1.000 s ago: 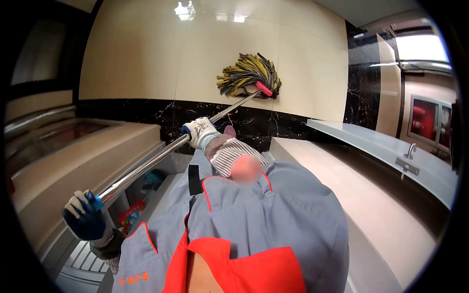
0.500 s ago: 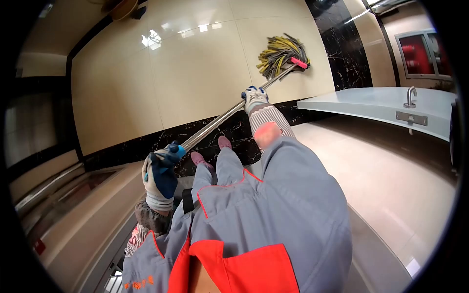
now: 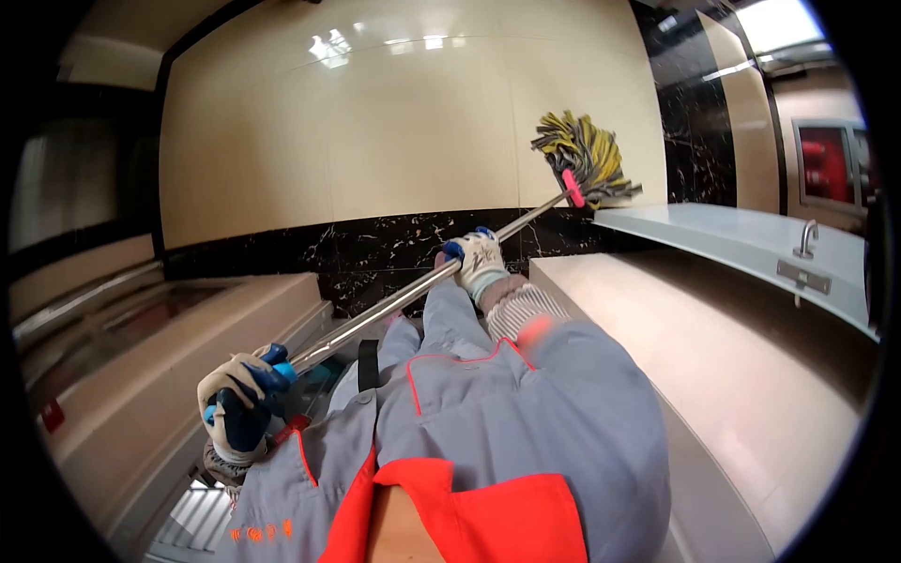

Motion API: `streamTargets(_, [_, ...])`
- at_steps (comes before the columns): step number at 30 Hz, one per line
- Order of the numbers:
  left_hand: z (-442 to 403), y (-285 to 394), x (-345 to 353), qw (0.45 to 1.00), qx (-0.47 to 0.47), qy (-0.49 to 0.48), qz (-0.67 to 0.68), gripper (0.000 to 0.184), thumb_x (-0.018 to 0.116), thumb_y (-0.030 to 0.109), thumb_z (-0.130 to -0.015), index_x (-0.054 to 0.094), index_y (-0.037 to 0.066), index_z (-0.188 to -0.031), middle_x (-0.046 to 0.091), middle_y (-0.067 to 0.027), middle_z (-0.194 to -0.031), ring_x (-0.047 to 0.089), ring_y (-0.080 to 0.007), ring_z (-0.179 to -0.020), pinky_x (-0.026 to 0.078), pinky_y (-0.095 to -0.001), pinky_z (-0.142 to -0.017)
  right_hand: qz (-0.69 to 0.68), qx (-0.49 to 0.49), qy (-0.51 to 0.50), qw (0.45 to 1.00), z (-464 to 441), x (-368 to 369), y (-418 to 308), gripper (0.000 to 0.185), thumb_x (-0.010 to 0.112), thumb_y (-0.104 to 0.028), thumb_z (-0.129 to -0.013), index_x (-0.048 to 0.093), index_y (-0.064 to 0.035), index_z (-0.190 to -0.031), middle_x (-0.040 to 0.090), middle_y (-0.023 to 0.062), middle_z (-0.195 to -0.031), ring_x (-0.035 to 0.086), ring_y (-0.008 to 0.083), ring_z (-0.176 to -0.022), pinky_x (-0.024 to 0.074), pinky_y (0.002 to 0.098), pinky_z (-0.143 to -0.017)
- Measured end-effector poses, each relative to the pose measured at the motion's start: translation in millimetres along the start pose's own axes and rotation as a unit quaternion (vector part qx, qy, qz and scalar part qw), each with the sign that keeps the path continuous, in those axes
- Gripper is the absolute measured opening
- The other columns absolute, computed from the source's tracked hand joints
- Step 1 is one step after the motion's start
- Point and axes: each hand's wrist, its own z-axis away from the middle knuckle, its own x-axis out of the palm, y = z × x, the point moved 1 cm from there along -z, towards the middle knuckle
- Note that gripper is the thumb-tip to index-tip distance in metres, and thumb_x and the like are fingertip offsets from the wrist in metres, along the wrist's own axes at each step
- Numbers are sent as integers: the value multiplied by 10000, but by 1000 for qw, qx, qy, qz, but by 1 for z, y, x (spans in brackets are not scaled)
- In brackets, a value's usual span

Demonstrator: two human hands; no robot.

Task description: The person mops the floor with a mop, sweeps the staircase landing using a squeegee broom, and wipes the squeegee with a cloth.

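Note:
A mop with a long metal handle [image 3: 375,311] runs diagonally across the view. Its grey and yellow strip head [image 3: 591,155], with a pink clamp, lies spread on the cream floor at the upper right. My left hand [image 3: 244,396], in a white and blue glove, is closed round the blue grip at the handle's upper end. Farther down the metal shaft, my right hand [image 3: 474,258] wraps round it in a matching glove.
Black marble strips [image 3: 375,246] border the cream tiles [image 3: 375,141]. To the right a white door [image 3: 732,249] with a metal lever handle [image 3: 805,239] stands open. A red-fronted wall cabinet [image 3: 828,164] is beyond it. Pale ledges flank my body.
The mop head swung right, then came back nearer the black border, with its strips turned. Both hands moved right and then partly back left. My left fingers, looser at first, have closed round the grip.

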Motion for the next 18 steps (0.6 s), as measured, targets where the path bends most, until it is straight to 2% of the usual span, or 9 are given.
streamTargets(2, [21, -1, -19, 1000, 11, 13, 15, 448, 540, 359, -906, 459, 76, -568, 510, -78, -595, 548, -252, -656, 420, -501, -895, -43, -22, -20, 999, 7, 12, -17, 107, 579, -248, -728, 663, -221, -789, 666, 42, -811, 625, 240, -879, 383, 415, -927])
streamTargets(4, [35, -6, -27, 998, 53, 0, 27, 429, 526, 317, -920, 393, 116, -565, 425, -16, -558, 476, -189, -620, 403, -397, -756, -28, -50, -26, 998, 18, 24, -27, 100, 588, -238, -725, 663, -219, -789, 663, 51, -806, 621, 255, -873, 393, 422, -905])
streamTargets(6, [46, -7, -33, 998, 54, 3, 40, 409, 531, 300, -914, 437, 123, -557, 492, -24, -572, 516, -188, -617, 439, -415, -761, 4, -45, -31, 998, 25, 27, -40, 105, 603, -227, -716, 669, -215, -796, 659, 60, -796, 617, 262, -863, 398, 423, -887])
streamTargets(8, [53, -16, -43, 995, 97, 1, 34, 395, 523, 284, -914, 470, 120, -558, 522, -31, -585, 536, -199, -620, 456, -433, -754, -18, -62, -7, 998, 26, 44, -35, 78, 619, -224, -701, 670, -216, -759, 648, 66, -770, 612, 269, -833, 412, 416, -855])
streamTargets(10, [69, -19, -56, 997, 51, -4, 53, 403, 537, 314, -885, 549, 84, -555, 600, -74, -619, 599, -253, -689, 442, -496, -890, 3, -78, -12, 997, 30, 53, -37, 72, 619, -222, -696, 670, -215, -747, 647, 63, -761, 611, 272, -824, 418, 421, -841])
streamTargets(14, [91, -18, -68, 994, 80, 33, 69, 339, 529, 247, -848, 557, 86, -552, 599, -68, -612, 602, -247, -682, 468, -490, -847, 41, -79, -57, 994, 26, 58, -62, 113, 646, -183, -657, 675, -214, -762, 649, 55, -749, 609, 279, -828, 422, 427, -831])
streamTargets(15, [95, -18, -72, 990, 93, 34, 97, 306, 520, 227, -829, 558, 90, -558, 593, -63, -609, 601, -250, -681, 473, -487, -830, 8, -93, -25, 995, 26, 56, -74, 167, 646, -162, -644, 684, -215, -798, 657, 51, -768, 610, 281, -832, 420, 423, -841])
streamTargets(16, [99, -15, -77, 991, 105, 35, 80, 310, 517, 238, -834, 549, 104, -556, 585, -60, -604, 597, -245, -673, 473, -475, -818, 23, -113, -60, 991, 22, 52, -83, 170, 655, -189, -663, 694, -198, -829, 669, 73, -830, 607, 290, -848, 432, 400, -804])
streamTargets(18, [112, -9, -90, 990, 122, 39, 59, 316, 505, 232, -848, 545, 120, -556, 583, -53, -602, 594, -236, -666, 470, -464, -817, -14, -154, -18, 988, 16, 66, -97, 184, 655, -190, -657, 692, -203, -837, 668, 65, -847, 602, 286, -865, 430, 399, -808])
